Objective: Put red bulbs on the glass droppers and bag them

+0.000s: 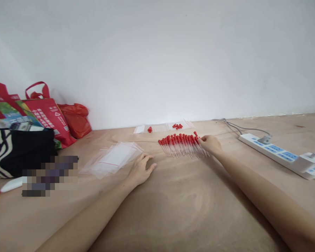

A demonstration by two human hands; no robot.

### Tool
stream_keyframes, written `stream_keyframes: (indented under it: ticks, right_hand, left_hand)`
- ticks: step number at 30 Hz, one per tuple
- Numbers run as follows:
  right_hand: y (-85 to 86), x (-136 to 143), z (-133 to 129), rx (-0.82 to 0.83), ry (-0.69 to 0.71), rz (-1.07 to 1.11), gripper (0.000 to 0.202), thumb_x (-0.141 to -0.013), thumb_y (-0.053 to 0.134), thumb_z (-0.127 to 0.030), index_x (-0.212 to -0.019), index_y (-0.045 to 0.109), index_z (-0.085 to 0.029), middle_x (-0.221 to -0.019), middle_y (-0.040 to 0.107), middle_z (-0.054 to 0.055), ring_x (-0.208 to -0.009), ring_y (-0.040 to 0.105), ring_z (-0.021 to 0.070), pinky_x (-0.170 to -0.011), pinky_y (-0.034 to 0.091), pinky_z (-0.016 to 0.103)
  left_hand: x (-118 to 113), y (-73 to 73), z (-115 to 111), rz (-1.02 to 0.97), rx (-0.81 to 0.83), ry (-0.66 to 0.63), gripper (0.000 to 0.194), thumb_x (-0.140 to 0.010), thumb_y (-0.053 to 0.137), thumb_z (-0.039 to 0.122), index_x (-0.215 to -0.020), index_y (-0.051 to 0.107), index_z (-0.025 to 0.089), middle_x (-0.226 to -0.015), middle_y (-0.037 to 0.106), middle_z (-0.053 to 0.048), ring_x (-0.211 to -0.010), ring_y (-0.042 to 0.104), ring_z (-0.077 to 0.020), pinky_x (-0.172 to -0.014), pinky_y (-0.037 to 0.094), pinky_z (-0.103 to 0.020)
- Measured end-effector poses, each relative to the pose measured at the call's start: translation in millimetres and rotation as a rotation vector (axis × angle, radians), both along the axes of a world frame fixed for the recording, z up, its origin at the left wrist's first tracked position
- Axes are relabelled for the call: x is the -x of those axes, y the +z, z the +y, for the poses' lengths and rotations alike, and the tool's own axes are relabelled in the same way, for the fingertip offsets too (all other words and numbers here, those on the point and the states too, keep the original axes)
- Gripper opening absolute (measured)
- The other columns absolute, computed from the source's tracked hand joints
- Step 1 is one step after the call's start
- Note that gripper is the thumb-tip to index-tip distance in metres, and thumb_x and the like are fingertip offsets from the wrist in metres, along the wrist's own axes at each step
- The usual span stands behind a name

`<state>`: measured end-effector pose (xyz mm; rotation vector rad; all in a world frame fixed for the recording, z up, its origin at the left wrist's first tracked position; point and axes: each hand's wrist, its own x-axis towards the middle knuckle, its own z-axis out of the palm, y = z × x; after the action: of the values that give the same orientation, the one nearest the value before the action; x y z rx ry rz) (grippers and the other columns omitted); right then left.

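Looking down from head height, I see a row of red-topped droppers (182,139) on the wooden table (173,210), ahead of the person and slightly right of centre. Each long axis runs away from the person: red bulb towards the wall (157,63), thin clear tube towards the body, its tip slanting to the right. Side by side, they make a ragged comb running left to right.

The right hand (211,144) covers part of the row's right end, thumb and forefinger close together against a red bulb; I can't tell whether they pinch it. The left hand (140,170) lies palm down, fingers loosely spread and thumb apart, just beside fanned, flat plastic bags (115,157) that are see-through, with thin red lines.

Behind the row, near the wall, two clear packets (161,128) show loose red bulbs (177,126). Well to the right, past the forearm, a long white power strip (274,153) lies at a slant, a grey cord (232,124) curling behind it. Far left are red carrier bags (48,112), a crinkled red plastic bag (75,120) and black cloth (23,150) with wavy pale stripes. The tabletop shows smooth, swirling grain; the wall is plain and pale.
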<state>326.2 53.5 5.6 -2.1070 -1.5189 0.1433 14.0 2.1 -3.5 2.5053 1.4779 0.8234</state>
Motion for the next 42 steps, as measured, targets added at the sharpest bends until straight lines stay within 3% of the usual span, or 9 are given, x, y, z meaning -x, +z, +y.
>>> stream_keyframes:
  ticks: [4,12,18,22,24,28,34,38,42]
  right_hand:
    - [-10.4,0.8,1.0,0.025,-0.027,-0.07,0.029,-0.072,0.044,-0.041,-0.075,0.066,-0.022,-0.076,0.067,0.008,-0.075,0.059,0.0225,-0.057,0.031,0.027]
    - [-11.1,4.4,-2.7,-0.003,-0.023,-0.085,0.037,-0.073,0.042,-0.048,-0.08,0.066,-0.02,-0.073,0.066,0.01,-0.074,0.058,0.0242,-0.064,0.032,0.032]
    - [-13.3,7.6,-5.6,-0.058,-0.023,-0.093,0.036,-0.076,0.039,-0.044,-0.081,0.065,-0.019,-0.075,0.065,0.009,-0.075,0.057,0.0222,-0.071,0.029,0.034]
    - [-19.6,11.1,-7.3,-0.149,-0.014,-0.158,0.031,-0.078,0.039,-0.037,-0.084,0.063,-0.02,-0.084,0.064,0.007,-0.08,0.054,0.0211,-0.074,0.025,0.035]
    - [-23.5,13.8,-8.5,-0.195,0.013,-0.201,0.029,-0.078,0.039,-0.034,-0.084,0.063,-0.019,-0.085,0.063,0.007,-0.081,0.053,0.0209,-0.073,0.023,0.034]
    - [-29.4,19.1,-11.4,-0.295,0.05,-0.255,0.026,-0.078,0.039,-0.03,-0.083,0.062,-0.017,-0.083,0.062,0.008,-0.081,0.05,0.0198,-0.071,0.02,0.032]
    - [-31.1,21.6,-15.4,-0.381,0.07,-0.308,0.024,-0.078,0.039,-0.027,-0.082,0.062,-0.017,-0.082,0.061,0.007,-0.079,0.048,0.0185,-0.068,0.018,0.031]
    - [-29.3,23.4,-18.6,-0.398,0.088,-0.323,0.024,-0.077,0.04,-0.025,-0.081,0.062,-0.017,-0.082,0.061,0.007,-0.08,0.048,0.0188,-0.068,0.019,0.031]
    - [-22.9,34.1,-24.4,-0.444,0.153,-0.26,0.023,-0.078,0.041,-0.025,-0.08,0.062,-0.017,-0.083,0.061,0.008,-0.081,0.049,0.0194,-0.071,0.022,0.032]
  left_hand:
    - [-0.7,1.8,-0.5,0.007,0.017,0.003,0.017,-0.077,0.052,0.028,-0.09,0.057,0.017,-0.092,0.056,-0.006,-0.09,0.053,-0.0204,-0.082,0.041,-0.035]
    - [-2.0,2.9,-2.2,0.037,-0.015,0.013,0.018,-0.077,0.051,0.028,-0.088,0.058,0.016,-0.088,0.057,-0.006,-0.087,0.053,-0.0215,-0.076,0.042,-0.036]
    - [20.5,15.4,13.3,0.188,-0.139,0.398,0.025,-0.079,0.048,0.032,-0.095,0.06,0.018,-0.103,0.057,-0.01,-0.1,0.047,-0.0279,-0.085,0.034,-0.041]
    - [50.4,25.3,26.2,0.333,0.04,0.657,0.04,-0.082,0.039,0.037,-0.11,0.052,0.011,-0.117,0.051,-0.017,-0.112,0.04,-0.0317,-0.09,0.03,-0.043]
    - [60.8,25.6,30.3,0.351,0.128,0.701,0.045,-0.08,0.04,0.04,-0.105,0.054,0.005,-0.11,0.054,-0.023,-0.108,0.043,-0.037,-0.085,0.033,-0.047]
    - [64.4,20.4,34.1,0.313,0.22,0.666,0.033,-0.078,0.043,0.033,-0.079,0.063,0.007,-0.089,0.062,-0.023,-0.091,0.056,-0.0365,-0.075,0.041,-0.044]
    - [54.9,21.7,29.5,0.107,0.194,0.614,0.018,-0.07,0.046,0.011,-0.058,0.058,0.014,-0.076,0.063,-0.017,-0.092,0.056,-0.0327,-0.079,0.04,-0.041]
    - [54.0,28.6,26.4,-0.108,0.153,0.586,0.014,-0.068,0.047,0.009,-0.058,0.056,0.015,-0.074,0.064,-0.015,-0.095,0.054,-0.0348,-0.082,0.036,-0.044]
    - [38.4,30.9,27.9,-0.424,0.116,0.51,0.012,-0.076,0.047,0.024,-0.073,0.057,0.017,-0.087,0.065,-0.009,-0.097,0.054,-0.0272,-0.079,0.041,-0.036]
